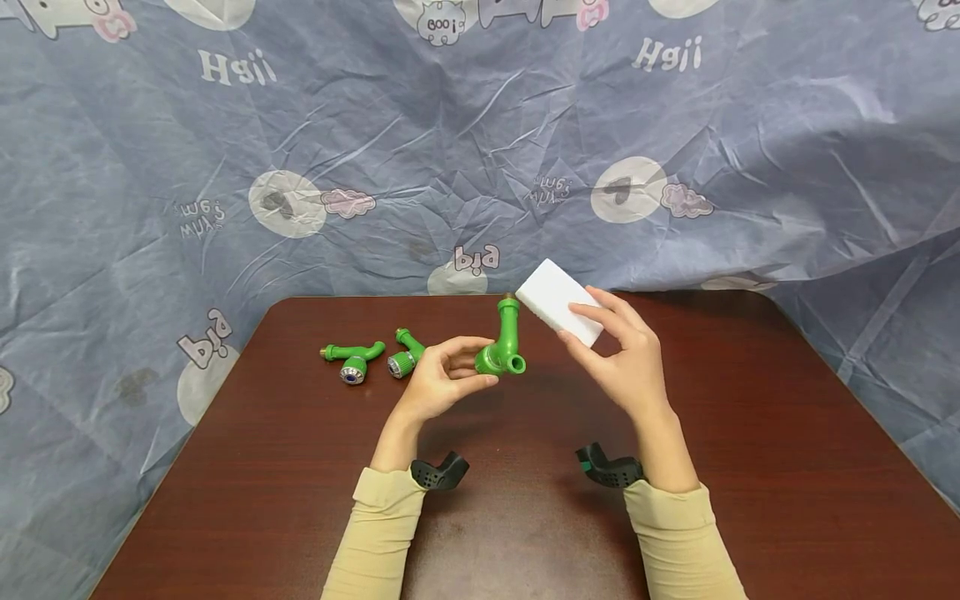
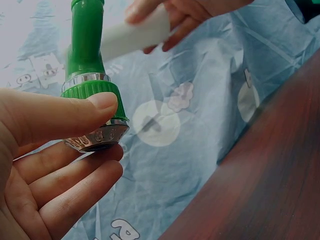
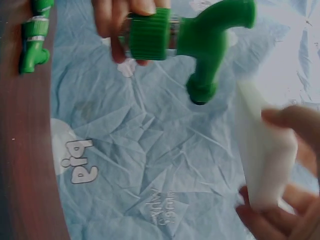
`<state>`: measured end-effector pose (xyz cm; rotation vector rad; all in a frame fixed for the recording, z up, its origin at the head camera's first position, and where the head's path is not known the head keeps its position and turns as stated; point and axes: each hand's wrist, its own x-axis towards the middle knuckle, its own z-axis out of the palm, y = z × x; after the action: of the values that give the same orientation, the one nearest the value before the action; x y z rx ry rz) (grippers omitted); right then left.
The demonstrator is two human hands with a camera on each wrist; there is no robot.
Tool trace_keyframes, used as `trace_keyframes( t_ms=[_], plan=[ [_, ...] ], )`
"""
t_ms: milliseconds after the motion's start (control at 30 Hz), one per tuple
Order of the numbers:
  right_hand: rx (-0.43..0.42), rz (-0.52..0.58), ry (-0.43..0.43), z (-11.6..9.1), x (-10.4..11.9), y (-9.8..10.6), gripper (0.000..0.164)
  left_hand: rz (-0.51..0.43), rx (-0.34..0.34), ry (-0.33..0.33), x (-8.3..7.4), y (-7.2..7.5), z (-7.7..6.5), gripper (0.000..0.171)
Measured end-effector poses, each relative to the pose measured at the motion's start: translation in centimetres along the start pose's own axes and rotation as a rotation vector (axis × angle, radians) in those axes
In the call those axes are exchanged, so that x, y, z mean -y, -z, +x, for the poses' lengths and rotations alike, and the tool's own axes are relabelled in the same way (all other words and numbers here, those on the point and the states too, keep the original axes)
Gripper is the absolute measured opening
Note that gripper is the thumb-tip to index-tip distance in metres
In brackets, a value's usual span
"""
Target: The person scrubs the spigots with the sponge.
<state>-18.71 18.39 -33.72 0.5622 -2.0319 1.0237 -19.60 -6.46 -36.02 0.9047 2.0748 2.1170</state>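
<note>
My left hand (image 1: pixel 442 379) pinches the ribbed knob of a green tap (image 1: pixel 508 329), thumb on one side and fingers on the other. Its threaded inlet points up and the spout opening faces me. In the left wrist view the tap's knob (image 2: pixel 92 97) has a silver rim at its end. My right hand (image 1: pixel 626 354) grips a white sponge block (image 1: pixel 558 300) by its edges, tilted, just right of the tap. A narrow gap shows between the sponge (image 3: pixel 265 150) and the tap (image 3: pixel 207 45) in the right wrist view.
Two more green taps lie on the dark wooden table (image 1: pixel 300 483) to the left: one tap (image 1: pixel 352 360) farther out, another tap (image 1: pixel 406 353) partly behind my left hand. A blue-grey printed cloth (image 1: pixel 420 133) hangs behind the table. Black bands circle both wrists.
</note>
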Motion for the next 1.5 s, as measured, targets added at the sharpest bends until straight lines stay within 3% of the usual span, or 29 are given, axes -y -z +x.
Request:
trace_keyframes(
  t_ms=[133,233,433,533,667,833,1167,1500],
  plan=[
    [0.136,0.094,0.1,0.1,0.3,0.0,0.035,-0.004,-0.006,0.018,-0.2,0.0,-0.1,0.044],
    [0.203,0.089,0.123,0.0,0.5,-0.1,0.035,-0.003,-0.013,0.026,-0.3,0.0,-0.1,0.044],
    [0.086,-0.082,0.029,-0.1,0.1,0.1,0.033,0.017,-0.035,-0.008,-0.4,0.1,0.0,0.045],
    [0.047,-0.075,0.011,-0.1,0.0,0.4,0.033,0.012,-0.046,-0.023,-0.4,0.1,0.0,0.045],
    [0.098,-0.021,0.04,-0.1,-0.1,0.4,0.035,0.009,-0.061,-0.046,-0.4,0.1,0.1,0.045],
    [0.17,-0.043,0.065,-0.1,0.0,0.1,0.035,0.05,-0.087,-0.093,-0.2,0.2,0.1,0.044],
    [0.238,-0.139,0.063,-0.3,-0.3,-0.3,0.033,0.087,-0.237,-0.18,0.0,0.1,0.0,0.044],
    [0.21,-0.19,0.151,-0.4,-0.3,-1.1,0.031,0.118,-0.26,-0.22,-0.3,0.0,0.1,0.043]
  ],
)
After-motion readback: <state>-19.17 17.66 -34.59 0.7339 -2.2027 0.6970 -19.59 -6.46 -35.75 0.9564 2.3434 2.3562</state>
